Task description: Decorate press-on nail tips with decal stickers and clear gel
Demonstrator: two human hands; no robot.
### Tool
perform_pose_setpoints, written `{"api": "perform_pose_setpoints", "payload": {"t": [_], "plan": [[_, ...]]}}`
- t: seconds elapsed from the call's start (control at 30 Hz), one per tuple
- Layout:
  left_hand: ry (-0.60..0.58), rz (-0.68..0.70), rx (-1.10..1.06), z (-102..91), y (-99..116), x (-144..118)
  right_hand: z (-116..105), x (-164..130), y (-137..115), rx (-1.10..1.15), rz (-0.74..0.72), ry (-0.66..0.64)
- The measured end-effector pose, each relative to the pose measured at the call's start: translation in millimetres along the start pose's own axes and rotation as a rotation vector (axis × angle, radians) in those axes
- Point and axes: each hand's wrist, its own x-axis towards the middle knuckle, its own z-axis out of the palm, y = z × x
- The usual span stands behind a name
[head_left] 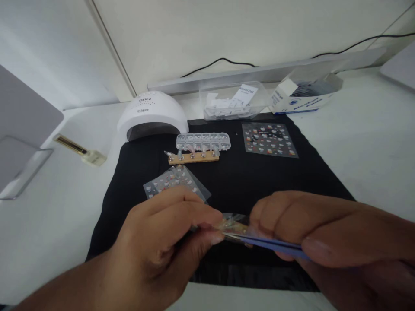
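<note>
Left hand: the left hand [162, 242] was closed in a pinch grip on a small clear film piece [234, 223], above the mat's near edge.
Right hand: the right hand [324, 229] gripped blue tweezers [275, 245], tips at the film.
Handling: the film looked thin, limp and light, probably best held by an edge.
Mat: a black mat [233, 181] lay mid-table with two sticker sheets [269, 139].
Containers: a clear compartment case [203, 141] held tiny pieces, blurred; a clear tub [233, 103] at the table's far edge held white packets.
Lamp: a white nail lamp [152, 114] sat far left.
</note>
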Motion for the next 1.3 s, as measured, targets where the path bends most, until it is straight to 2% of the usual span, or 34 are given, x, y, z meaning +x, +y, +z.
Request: {"api": "perform_pose_setpoints", "payload": {"t": [0.13, 0.2, 0.27, 0.37, 0.4, 0.43, 0.5, 0.57, 0.63, 0.73, 0.8, 0.9, 0.97, 1.03, 1.1, 1.2, 1.3], "plan": [[0.029, -0.033, -0.033, 1.1, 2, -3, 4, 6, 0, 0.078, -0.021, 0.048], [0.074, -0.099, -0.047, -1.3, 0, -2, 4, 11, 0, 0.098, -0.027, 0.07], [0.168, -0.205, -0.059, -6.9, -6, 2, 2, 18, -1, 0.127, -0.044, 0.063], [0.387, -0.35, -0.095, -19.2, -29, 15, -1, 27, -3, 0.134, -0.023, 0.072], [0.427, -0.378, -0.103, -23.4, -40, 19, -1, 30, -4, 0.129, -0.006, 0.083], [0.413, -0.389, -0.096, -27.4, -50, 24, -1, 32, -5, 0.121, 0.015, 0.081], [0.325, -0.437, 0.074, -33.7, -70, 29, 0, 35, -4, 0.103, 0.025, 0.056], [0.339, -0.454, 0.175, -37.9, -83, 32, 3, 36, 0, 0.081, 0.006, 0.034], [0.394, -0.424, 0.271, -40.8, -86, 31, 6, 36, 7, 0.07, -0.025, 0.042], [0.421, -0.29, 0.388, -46.0, -69, 27, 9, 36, 19, 0.057, -0.055, 0.075], [0.313, -0.229, 0.386, -51.3, -48, 23, 9, 36, 21, 0.039, -0.041, 0.092], [-0.041, -0.25, 0.326, -61.3, -17, 18, 9, 39, 12, 0.001, 0.006, 0.09], [-0.242, -0.202, 0.281, -66.1, -9, 16, 11, 42, 2, -0.029, 0.061, 0.064], [-0.386, -0.133, 0.217, -67.0, -15, 16, 14, 47, -5, -0.064, 0.117, 0.029], [-0.458, -0.077, 0.164, -64.0, -30, 17, 18, 52, -7, -0.099, 0.138, -0.01], [-0.489, -0.035, 0.137, -56.3, -54, 16, 21, 56, 4, -0.105, 0.165, -0.076], [-0.516, -0.008, 0.119, -49.9, -66, 13, 20, 55, 18, -0.062, 0.243, -0.133]]}}
